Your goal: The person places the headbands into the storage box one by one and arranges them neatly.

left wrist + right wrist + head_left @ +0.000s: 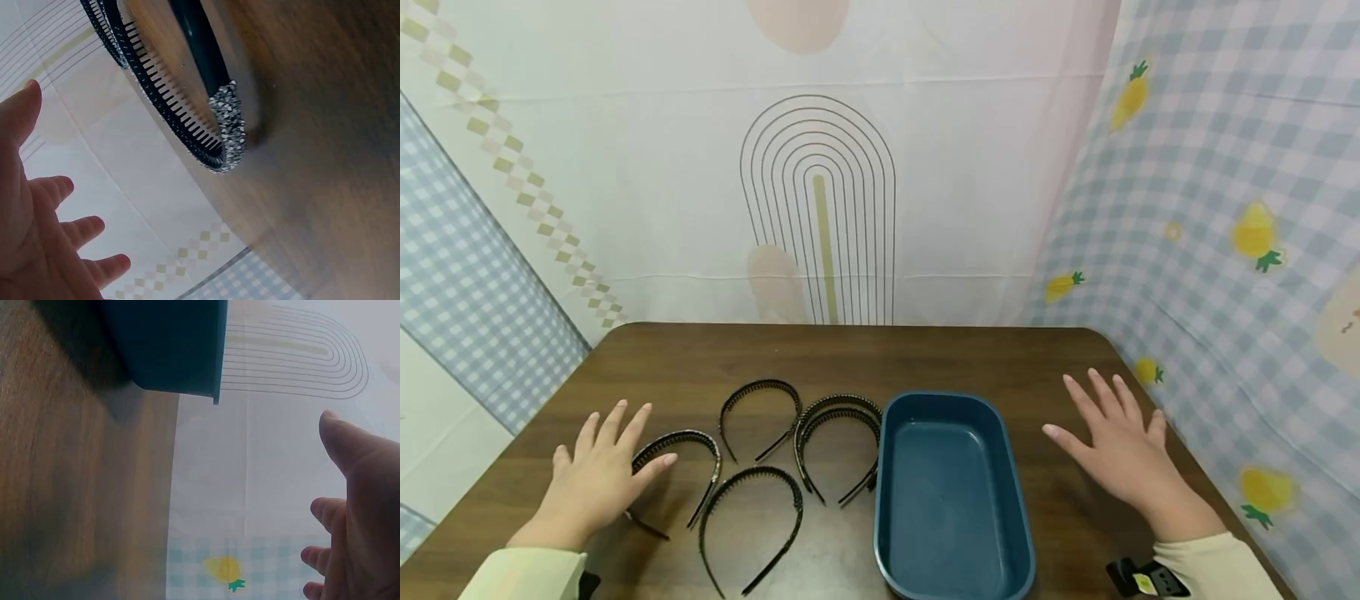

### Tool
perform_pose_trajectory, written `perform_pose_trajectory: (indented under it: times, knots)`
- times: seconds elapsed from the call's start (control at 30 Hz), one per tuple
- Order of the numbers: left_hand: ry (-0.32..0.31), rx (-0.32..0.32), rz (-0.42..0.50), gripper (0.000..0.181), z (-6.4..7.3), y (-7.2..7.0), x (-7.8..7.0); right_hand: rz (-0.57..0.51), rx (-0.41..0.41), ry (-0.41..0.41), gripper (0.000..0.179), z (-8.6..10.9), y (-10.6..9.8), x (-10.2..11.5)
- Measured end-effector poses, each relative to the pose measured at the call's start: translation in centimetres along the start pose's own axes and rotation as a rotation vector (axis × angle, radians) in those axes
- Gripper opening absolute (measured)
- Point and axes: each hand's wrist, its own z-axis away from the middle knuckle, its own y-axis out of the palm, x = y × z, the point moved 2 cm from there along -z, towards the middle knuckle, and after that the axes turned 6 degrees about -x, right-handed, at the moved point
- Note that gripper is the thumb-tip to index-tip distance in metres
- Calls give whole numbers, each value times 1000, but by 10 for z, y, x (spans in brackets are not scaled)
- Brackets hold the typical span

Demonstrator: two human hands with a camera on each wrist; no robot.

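Observation:
My left hand (597,477) hovers at the table's left with its fingers spread, holding nothing. It partly covers a black headband (713,467), whose glittery band and inner comb teeth show close up in the left wrist view (230,128). Several more black toothed headbands stand to its right: one at the back (763,384), one in front (752,473), and an overlapping group (842,402) beside the basin. A blue rectangular basin (951,508) sits right of centre with nothing in it. To the right of that basin, my right hand (1116,446) is raised, fingers apart and free of any object.
Everything stands on a brown wooden table (925,358) with rounded back corners. Behind it hangs a pale cloth (970,208) with an arch print. Checked cloth with pineapple prints (1195,275) borders the right side, and more checked cloth (475,250) hangs at the left.

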Motion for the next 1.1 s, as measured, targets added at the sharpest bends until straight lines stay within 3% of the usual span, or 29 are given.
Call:
perform_pose_trajectory:
  times: [0.37, 0.63, 1.1]
  knots:
    - [-26, 5, 64, 90, -5, 2, 6, -107, -29, -50, 83, 1, 10, 5]
    - [-2, -56, 74, 85, -8, 4, 14, -226, -54, -114, 76, 0, 20, 9]
    - [-32, -16, 189, 85, -21, 11, 33, -370, -52, -169, 63, 3, 30, 11]
